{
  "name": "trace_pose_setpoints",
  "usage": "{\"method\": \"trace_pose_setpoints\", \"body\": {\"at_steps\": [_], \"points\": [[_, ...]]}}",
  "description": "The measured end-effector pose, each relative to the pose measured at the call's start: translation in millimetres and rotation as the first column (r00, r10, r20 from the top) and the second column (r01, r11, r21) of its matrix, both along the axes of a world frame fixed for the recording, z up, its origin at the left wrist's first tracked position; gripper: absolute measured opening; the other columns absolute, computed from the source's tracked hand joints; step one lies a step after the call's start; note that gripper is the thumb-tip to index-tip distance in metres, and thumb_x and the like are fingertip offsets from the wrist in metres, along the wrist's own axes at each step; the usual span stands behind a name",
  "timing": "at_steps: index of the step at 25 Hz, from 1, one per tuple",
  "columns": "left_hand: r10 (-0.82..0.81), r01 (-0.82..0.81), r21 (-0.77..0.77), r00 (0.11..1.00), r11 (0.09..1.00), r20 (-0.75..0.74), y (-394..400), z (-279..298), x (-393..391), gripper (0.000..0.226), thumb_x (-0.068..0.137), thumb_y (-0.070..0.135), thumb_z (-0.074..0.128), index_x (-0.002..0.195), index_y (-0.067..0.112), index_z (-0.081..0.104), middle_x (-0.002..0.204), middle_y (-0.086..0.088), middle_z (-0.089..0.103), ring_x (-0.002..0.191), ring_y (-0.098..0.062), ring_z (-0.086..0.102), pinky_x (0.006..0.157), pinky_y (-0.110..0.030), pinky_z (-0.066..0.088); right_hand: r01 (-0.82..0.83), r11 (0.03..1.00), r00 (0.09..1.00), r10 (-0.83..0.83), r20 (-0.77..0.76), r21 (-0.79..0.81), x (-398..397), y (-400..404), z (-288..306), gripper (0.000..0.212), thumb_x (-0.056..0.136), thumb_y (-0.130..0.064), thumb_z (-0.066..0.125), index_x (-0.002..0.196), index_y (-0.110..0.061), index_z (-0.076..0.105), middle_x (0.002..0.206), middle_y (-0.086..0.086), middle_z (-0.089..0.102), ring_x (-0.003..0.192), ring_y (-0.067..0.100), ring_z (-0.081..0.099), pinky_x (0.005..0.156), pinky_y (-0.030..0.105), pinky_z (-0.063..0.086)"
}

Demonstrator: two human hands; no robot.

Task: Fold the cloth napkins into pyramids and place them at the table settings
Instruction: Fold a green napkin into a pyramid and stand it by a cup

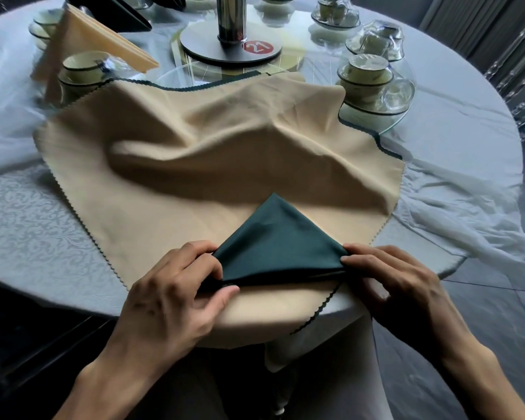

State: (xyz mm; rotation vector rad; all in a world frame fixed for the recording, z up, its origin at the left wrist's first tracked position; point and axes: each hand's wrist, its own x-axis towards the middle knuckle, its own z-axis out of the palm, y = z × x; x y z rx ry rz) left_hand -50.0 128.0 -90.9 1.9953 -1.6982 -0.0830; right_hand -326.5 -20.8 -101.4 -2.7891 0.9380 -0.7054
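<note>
A: If the left hand (176, 286) at seven o'clock loosens its grip, pinched on the green napkin (278, 241), could the pyramid sag?

B: Likely; it sits on loose beige cloth (194, 147) at the counter (22, 213) edge, right hand (391, 277) pinching its other corner.

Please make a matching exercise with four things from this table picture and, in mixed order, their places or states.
Things:
1. green napkin
2. beige cloth
3. red number disc
4. folded beige napkin

Places or states:
A. on the metal stand base
B. spread rumpled over the table edge
C. pinched at both corners by hands
D. standing far left, beside cups

Pairs: 1-C, 2-B, 3-A, 4-D
</note>
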Motion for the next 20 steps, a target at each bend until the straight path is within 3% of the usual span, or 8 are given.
{"method": "trace_pose_setpoints", "body": {"at_steps": [2,5,7,9,12,15,17,20], "points": [[0.028,-0.029,-0.027,1.0,0.999,-0.012,-2.2,6.1,-2.4,0.029,0.084,0.052,0.055,0.077,0.024,0.058,0.117,0.006,0.063,0.103,-0.017,0.06,0.079,-0.03,0.047,0.085,0.995,0.995,-0.088,0.045,0.056,6.8,9.2,14.6,0.03,0.092,-0.04,0.057,0.108,-0.019,0.071,0.124,-0.007,0.066,0.106,0.017,0.065,0.088,0.037,0.052],[0.0,-0.002,-0.111,1.0,0.994,-0.014,-36.2,11.5,-7.4,0.025,0.092,0.035,0.046,0.093,0.017,0.063,0.123,-0.006,0.064,0.114,-0.023,0.059,0.094,-0.029,0.04,0.18,0.981,0.976,-0.187,0.113,0.069,56.9,18.4,29.4,0.042,0.094,-0.038,0.045,0.123,-0.015,0.064,0.133,0.0,0.061,0.12,0.019,0.057,0.1,0.034,0.045],[-0.105,0.105,-0.021,0.994,0.994,0.009,-66.6,2.5,-12.4,0.043,0.094,0.031,0.037,0.122,0.01,0.062,0.138,-0.011,0.057,0.129,-0.025,0.052,0.108,-0.029,0.034,0.208,0.977,0.978,-0.206,-0.033,0.056,103.4,15.7,24.2,0.053,0.094,-0.036,0.034,0.135,-0.011,0.056,0.142,0.007,0.054,0.131,0.025,0.051,0.109,0.039,0.041],[-0.186,0.178,0.097,0.979,0.979,0.084,-80.3,-15.3,-12.0,0.058,0.095,0.032,0.028,0.145,0.007,0.045,0.151,-0.012,0.044,0.14,-0.025,0.042,0.118,-0.034,0.028,0.248,0.963,0.949,-0.22,-0.224,0.104,132.2,11.8,12.9,0.071,0.091,-0.045,0.014,0.149,-0.011,0.037,0.156,0.009,0.036,0.144,0.024,0.034,0.117,0.039,0.024],[-0.2,0.17,0.146,0.954,0.975,0.223,-67.8,-33.8,-1.5,0.058,0.097,0.036,0.028,0.148,0.012,0.042,0.154,-0.009,0.041,0.139,-0.023,0.043,0.115,-0.041,0.028,0.312,0.935,0.887,-0.222,-0.404,0.169,110.6,6.8,-4.1,0.087,0.078,-0.055,-0.015,0.157,-0.02,-0.003,0.165,-0.001,-0.005,0.151,0.014,-0.007,0.117,0.03,-0.008],[-0.207,0.187,0.101,0.945,0.977,0.253,-53.3,-32.7,2.1,0.055,0.1,0.038,0.028,0.147,0.015,0.045,0.153,-0.006,0.043,0.139,-0.022,0.043,0.113,-0.038,0.027,0.385,0.905,0.855,-0.275,-0.439,0.182,69.0,7.2,-4.9,0.085,0.077,-0.057,-0.019,0.155,-0.024,-0.012,0.163,-0.006,-0.015,0.146,0.007,-0.02,0.114,0.027,-0.017],[-0.163,0.156,0.048,0.944,0.987,0.286,-54.9,-23.4,0.0,0.05,0.096,0.038,0.035,0.136,0.017,0.057,0.136,-0.004,0.059,0.123,-0.024,0.057,0.099,-0.036,0.039,0.417,0.891,0.848,-0.31,-0.429,0.18,56.9,7.2,-8.1,0.081,0.083,-0.058,-0.016,0.154,-0.021,-0.009,0.163,-0.005,-0.009,0.144,0.007,-0.017,0.116,0.028,-0.014],[-0.036,0.026,0.15,0.997,0.988,0.063,-73.2,3.2,-2.3,0.045,0.088,0.037,0.054,0.131,0.025,0.055,0.111,0.005,0.064,0.101,-0.02,0.058,0.086,-0.035,0.044,0.399,0.913,0.874,-0.352,-0.334,0.082,56.7,9.0,-18.9,0.073,0.1,-0.053,0.001,0.15,-0.012,0.035,0.156,0.007,0.034,0.144,0.024,0.03,0.114,0.037,0.013]]}}
